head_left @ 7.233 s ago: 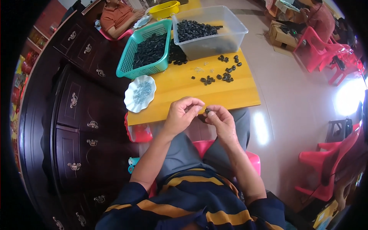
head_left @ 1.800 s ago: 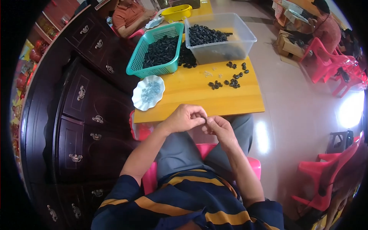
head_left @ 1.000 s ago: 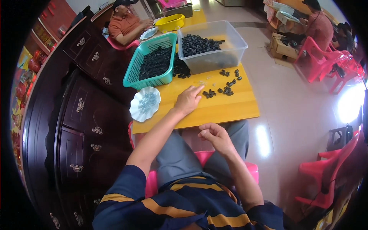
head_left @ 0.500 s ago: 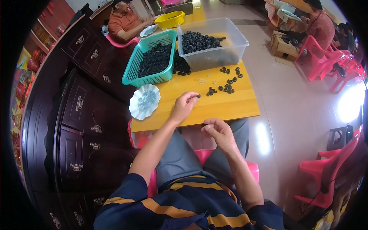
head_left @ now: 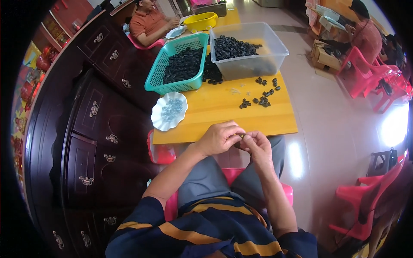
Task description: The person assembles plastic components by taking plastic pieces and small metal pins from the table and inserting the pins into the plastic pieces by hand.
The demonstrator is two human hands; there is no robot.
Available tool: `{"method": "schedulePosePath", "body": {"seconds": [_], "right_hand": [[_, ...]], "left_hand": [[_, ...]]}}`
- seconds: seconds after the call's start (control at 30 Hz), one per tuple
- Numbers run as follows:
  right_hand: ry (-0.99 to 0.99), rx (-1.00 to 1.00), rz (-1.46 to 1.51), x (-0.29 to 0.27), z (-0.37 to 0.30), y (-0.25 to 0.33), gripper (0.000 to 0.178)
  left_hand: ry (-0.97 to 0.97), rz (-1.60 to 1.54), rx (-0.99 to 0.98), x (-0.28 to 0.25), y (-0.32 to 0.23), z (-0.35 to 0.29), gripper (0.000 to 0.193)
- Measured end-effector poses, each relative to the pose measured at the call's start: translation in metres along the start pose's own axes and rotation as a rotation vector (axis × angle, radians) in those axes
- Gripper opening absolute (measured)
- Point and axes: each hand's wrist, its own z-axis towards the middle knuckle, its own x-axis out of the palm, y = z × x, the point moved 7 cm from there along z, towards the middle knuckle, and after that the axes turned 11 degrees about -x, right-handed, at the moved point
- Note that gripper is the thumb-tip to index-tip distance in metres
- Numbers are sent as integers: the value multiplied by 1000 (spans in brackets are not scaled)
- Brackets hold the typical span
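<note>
Just past the table's near edge, above my lap, my left hand (head_left: 218, 138) and my right hand (head_left: 258, 148) meet fingertip to fingertip. Both are closed in a pinch on a small black part (head_left: 242, 136) that shows a light speck. Its exact kind is too small to make out, and fingers cover most of it. Beyond my hands, several loose black ring-like parts (head_left: 263, 102) lie in groups on the yellow table (head_left: 202, 124). At the table's left side, a white wavy-edged dish (head_left: 157, 117) holds small clear bits.
A teal basket (head_left: 151, 87) and a clear plastic bin (head_left: 254, 69), both with many black parts, stand farther back. A yellow basin (head_left: 201, 25) is behind them. Across the table sits a person (head_left: 146, 26). Dark drawers (head_left: 103, 116) line the left; pink chairs (head_left: 361, 193) stand right.
My left hand has come back from the tabletop to the near edge, bringing the small black part. My right hand has risen slightly to meet it. The view has shifted a little.
</note>
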Motion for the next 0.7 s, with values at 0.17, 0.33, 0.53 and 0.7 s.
{"method": "schedulePosePath", "body": {"seconds": [0.17, 0.33, 0.53, 0.7], "right_hand": [[17, 3, -30, -1, 0, -3, 12], [-25, 37, -30, 1, -3, 5, 12], [-10, 37, -5, 2, -1, 3, 12], [30, 27, 25, 4, -1, 3, 11]], "left_hand": [[54, -6, 11, 1, 0, 4, 17], [99, -21, -137, -15, 27, 18, 26], [-212, 533, -430, -84, 130, 33, 26], [-312, 695, -438, -92, 163, 41, 27]]}}
